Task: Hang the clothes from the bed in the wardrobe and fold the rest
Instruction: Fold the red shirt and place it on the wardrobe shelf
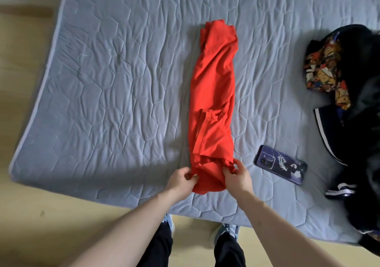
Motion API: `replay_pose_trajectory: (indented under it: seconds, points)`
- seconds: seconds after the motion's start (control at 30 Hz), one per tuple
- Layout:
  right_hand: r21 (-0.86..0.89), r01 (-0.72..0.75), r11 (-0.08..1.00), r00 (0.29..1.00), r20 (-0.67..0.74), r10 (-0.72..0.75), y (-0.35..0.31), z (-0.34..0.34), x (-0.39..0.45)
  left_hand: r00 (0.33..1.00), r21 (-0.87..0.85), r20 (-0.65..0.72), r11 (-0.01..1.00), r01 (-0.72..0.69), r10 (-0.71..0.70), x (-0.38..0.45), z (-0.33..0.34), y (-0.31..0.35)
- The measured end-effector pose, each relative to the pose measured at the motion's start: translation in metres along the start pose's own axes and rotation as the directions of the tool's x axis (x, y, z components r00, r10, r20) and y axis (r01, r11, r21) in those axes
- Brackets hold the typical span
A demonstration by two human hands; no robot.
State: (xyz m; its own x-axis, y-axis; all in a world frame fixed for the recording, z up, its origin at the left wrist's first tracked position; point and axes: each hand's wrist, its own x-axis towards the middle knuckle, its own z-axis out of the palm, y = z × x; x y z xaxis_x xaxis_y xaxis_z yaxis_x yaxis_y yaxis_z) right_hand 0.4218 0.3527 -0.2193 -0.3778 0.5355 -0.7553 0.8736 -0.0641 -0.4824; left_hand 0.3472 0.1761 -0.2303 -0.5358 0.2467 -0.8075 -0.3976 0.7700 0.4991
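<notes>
Red shirt [212, 94], one, pinched by two hands.

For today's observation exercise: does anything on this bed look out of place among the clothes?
Yes: a purple phone lies face down on the mattress, between the red garment and the dark clothes pile. It is the one thing there that is not laundry, and sits close to the folding.

This is a bedroom in a home. A bed [115, 94] with a grey-blue quilted cover fills most of the view, standing on a pale wooden floor [30, 225]. Loose clothes [353, 106] lie heaped at its right edge, with a phone [281, 164] lying nearby.
</notes>
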Motion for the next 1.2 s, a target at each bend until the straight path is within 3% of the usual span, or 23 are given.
replay_pose_trajectory:
  seconds: [0.1,0.23,0.37,0.47,0.6,0.73,0.9,1.03,1.2]
  points:
    - [-0.100,0.136,0.986,0.990,-0.033,-0.140,0.006,-0.004,-0.012,1.000,0.007,-0.017,1.000,-0.015,0.015,-0.011,0.001,-0.006]
    - [-0.115,0.189,0.975,0.981,-0.021,-0.193,0.019,-0.013,-0.036,0.999,-0.002,0.026,1.000,0.027,-0.026,-0.032,0.002,-0.021]
    - [-0.079,0.042,0.996,0.994,0.100,-0.034,0.026,-0.018,-0.057,0.995,-0.044,0.030,0.994,0.101,-0.100,-0.060,0.003,-0.029]
    - [0.069,-0.108,0.992,0.974,0.206,0.092,0.030,-0.015,-0.066,0.993,-0.092,-0.031,0.989,0.113,-0.116,-0.067,0.000,-0.031]
    - [-0.124,0.150,0.981,0.973,0.197,-0.123,0.024,-0.010,-0.055,0.985,-0.061,-0.120,0.991,0.120,-0.126,-0.049,-0.006,-0.024]
    - [-0.228,0.261,0.938,0.940,0.279,-0.194,0.019,0.002,-0.038,0.988,-0.082,0.015,0.985,0.153,-0.152,-0.040,-0.009,-0.015]
    - [-0.262,0.203,0.943,0.940,0.321,-0.113,0.016,0.003,-0.025,0.981,-0.082,0.148,0.987,0.137,-0.124,-0.049,-0.005,-0.013]
    - [-0.260,0.181,0.949,0.948,0.304,-0.098,-0.003,-0.012,-0.020,0.997,-0.196,0.036,0.978,0.068,-0.062,-0.053,-0.012,0.009]
    - [-0.129,0.075,0.989,0.977,0.208,-0.047,-0.060,-0.041,-0.013,0.997,-0.382,-0.074,0.924,-0.006,-0.025,-0.046,-0.036,0.073]
